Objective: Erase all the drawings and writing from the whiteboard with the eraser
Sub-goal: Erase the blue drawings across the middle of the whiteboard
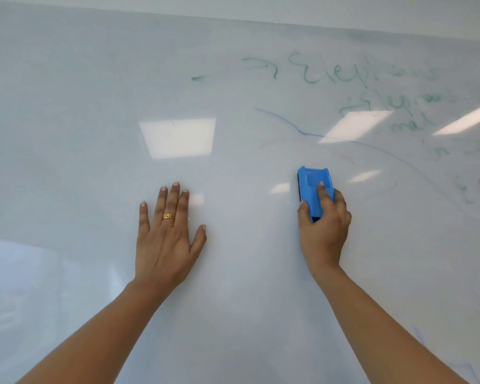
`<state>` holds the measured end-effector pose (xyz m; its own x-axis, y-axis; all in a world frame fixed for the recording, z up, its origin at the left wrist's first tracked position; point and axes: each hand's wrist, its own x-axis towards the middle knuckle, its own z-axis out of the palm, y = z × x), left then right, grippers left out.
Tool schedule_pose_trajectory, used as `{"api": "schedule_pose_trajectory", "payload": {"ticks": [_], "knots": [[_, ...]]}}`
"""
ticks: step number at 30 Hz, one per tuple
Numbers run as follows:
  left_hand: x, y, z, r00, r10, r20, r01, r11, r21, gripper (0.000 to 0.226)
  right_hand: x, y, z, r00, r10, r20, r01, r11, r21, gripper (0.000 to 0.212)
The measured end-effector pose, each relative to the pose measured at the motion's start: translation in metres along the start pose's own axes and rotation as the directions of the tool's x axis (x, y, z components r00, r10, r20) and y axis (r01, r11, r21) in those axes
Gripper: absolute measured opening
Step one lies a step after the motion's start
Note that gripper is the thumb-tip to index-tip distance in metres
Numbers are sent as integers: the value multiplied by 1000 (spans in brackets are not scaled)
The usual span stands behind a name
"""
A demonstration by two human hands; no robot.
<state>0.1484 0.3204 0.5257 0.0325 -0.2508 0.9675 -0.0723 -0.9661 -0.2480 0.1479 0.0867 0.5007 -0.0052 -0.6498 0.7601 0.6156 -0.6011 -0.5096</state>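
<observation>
The glossy white whiteboard (94, 106) fills almost the whole view, and bright reflections of ceiling lights (178, 138) lie on it. In its upper right part there is faded green handwriting (344, 76), partly smeared, with a green arrow to the left of it. Under this writing a thin blue curved line (302, 131) runs to the right and downward.

The left hand (166, 239) lies flat on the board, left of the middle, with straight fingers slightly spread and the thumb held apart. The right hand (323, 231) holds the blue plastic rectangular eraser (312, 184) against the board, below the blue line. Its fingers are curled around the eraser: the thumb on the left edge, the index finger on top. A dark pad shows at the eraser's left edge. A small gold ring (168, 216) sits on a finger of the left hand.
</observation>
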Motion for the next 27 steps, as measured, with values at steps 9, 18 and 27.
{"api": "schedule_pose_trajectory", "payload": {"ticks": [9,18,27], "knots": [[16,9,6,999,21,-25,-21,999,25,70,-12,-104,62,801,-514,306,538,843,6,51],[25,30,13,998,39,-49,-38,999,34,68,39,-103,65,803,-459,380,523,849,-79,55],[23,45,16,999,5,-48,-4,1000,9,68,92,-5,9,972,-153,177,186,966,-181,55]]}}
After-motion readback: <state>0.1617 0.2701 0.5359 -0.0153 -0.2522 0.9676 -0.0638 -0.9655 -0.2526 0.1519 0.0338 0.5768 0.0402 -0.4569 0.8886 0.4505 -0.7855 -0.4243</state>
